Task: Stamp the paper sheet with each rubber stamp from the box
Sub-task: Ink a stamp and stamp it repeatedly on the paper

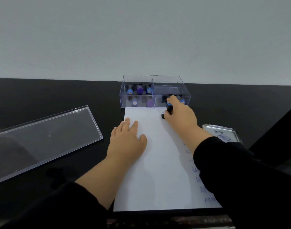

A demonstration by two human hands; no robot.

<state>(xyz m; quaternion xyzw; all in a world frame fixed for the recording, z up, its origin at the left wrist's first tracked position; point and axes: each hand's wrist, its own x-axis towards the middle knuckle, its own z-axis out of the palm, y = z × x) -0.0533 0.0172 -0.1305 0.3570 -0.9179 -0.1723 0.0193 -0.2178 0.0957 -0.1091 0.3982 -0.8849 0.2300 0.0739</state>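
White paper sheet [159, 156] lies lengthwise on a black table [59, 96], its far edge touching a clear plastic box [154, 91] that stands against a pale wall [141, 38]. Faint blue stamped words run down the sheet's right margin, partly covered by the right sleeve [240, 176] and too blurred to read. The right hand [181, 114] curls its fingers around a black rubber stamp [169, 107] with a blue cap, its base down on the sheet's far right corner, just in front of the box. The left hand [127, 139] rests flat on the sheet's left part, fingers straight and slightly spread. The box is divided: the left compartment holds several stamps with blue and purple caps [139, 90], and the right one holds a few dark stamps, half hidden behind the right hand. The box's clear lid [42, 138] lies well apart on the left, cut off by the picture's edge. A metal ink pad tin [222, 133] sits beside the sheet's right edge, partly behind the right forearm. Most of the sheet's middle and left side is bare white.
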